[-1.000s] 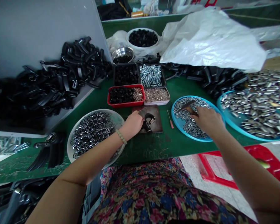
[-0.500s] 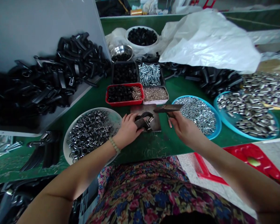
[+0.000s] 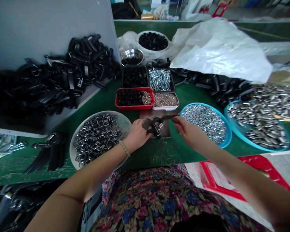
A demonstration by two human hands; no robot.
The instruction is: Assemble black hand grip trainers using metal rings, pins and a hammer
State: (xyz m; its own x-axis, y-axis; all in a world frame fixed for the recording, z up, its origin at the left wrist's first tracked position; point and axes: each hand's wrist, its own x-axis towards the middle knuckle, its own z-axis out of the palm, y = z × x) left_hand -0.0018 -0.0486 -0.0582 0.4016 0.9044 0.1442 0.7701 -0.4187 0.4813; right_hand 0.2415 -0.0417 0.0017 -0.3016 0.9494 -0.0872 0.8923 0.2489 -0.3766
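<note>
My left hand (image 3: 137, 136) is closed on a black lever part (image 3: 156, 128) with a curved clamp end and a small shiny metal piece. It holds the part over a flat metal plate (image 3: 166, 131) on the bench. My right hand (image 3: 187, 129) grips a dark flat metal bar (image 3: 170, 117), smeared by motion. The bar's far end reaches the curved end of the part; whether they touch I cannot tell. Left of my left hand, a white round tray (image 3: 73, 141) bears many metal rings (image 3: 96, 138).
Behind the plate stand a red tray (image 3: 135, 107) of black pieces and pins, and a tray of small rivets (image 3: 164, 99). Blue trays (image 3: 228, 138) of metal pieces lie right. Black levers (image 3: 87, 67) are heaped left. White plastic sheeting (image 3: 222, 48) covers more parts.
The bar in my right hand has swung down and left onto or close to the lever part. The lever part has turned slightly in my left hand. The camera view has shifted a little.
</note>
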